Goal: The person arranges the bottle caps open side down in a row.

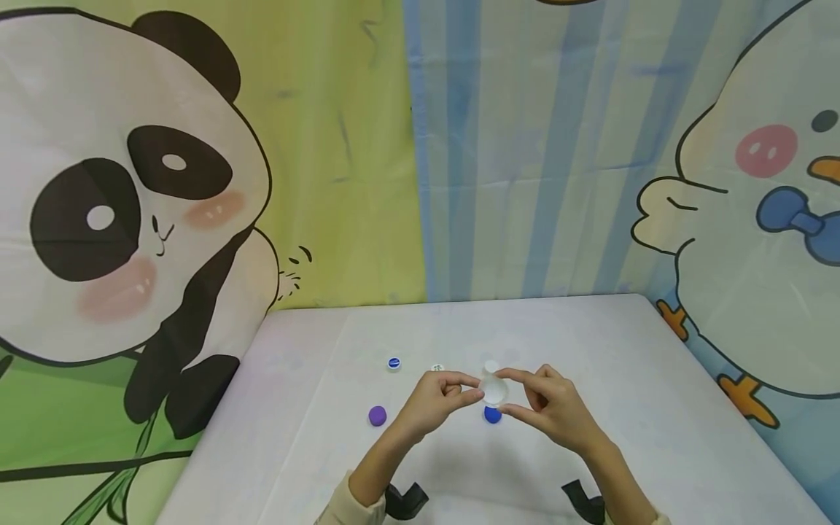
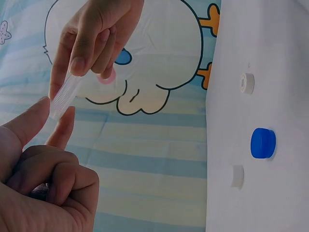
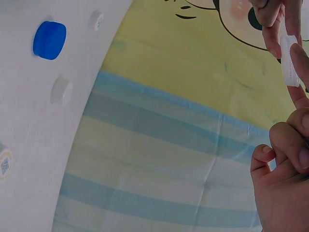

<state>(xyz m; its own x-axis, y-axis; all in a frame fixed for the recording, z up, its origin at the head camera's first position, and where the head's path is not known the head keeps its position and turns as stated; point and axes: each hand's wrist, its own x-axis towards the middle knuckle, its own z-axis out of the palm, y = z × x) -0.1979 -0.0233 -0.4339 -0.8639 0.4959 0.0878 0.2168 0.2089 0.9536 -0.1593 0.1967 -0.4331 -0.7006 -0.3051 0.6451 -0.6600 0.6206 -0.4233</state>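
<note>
A white translucent bottle cap is held up above the table between both hands. My left hand pinches its left edge between thumb and forefinger. From the other side, my right hand grips it with thumb and forefinger. Seen edge-on in the left wrist view, the cap shows a ridged side. A blue cap lies on the table just below the held cap, partly hidden by it in the head view. Behind it lies a small white cap.
On the white table lie a purple cap to the left, a small cap with a blue-printed top farther back, and a white printed cap beyond my left hand. Cartoon-printed curtains enclose the table's back and sides.
</note>
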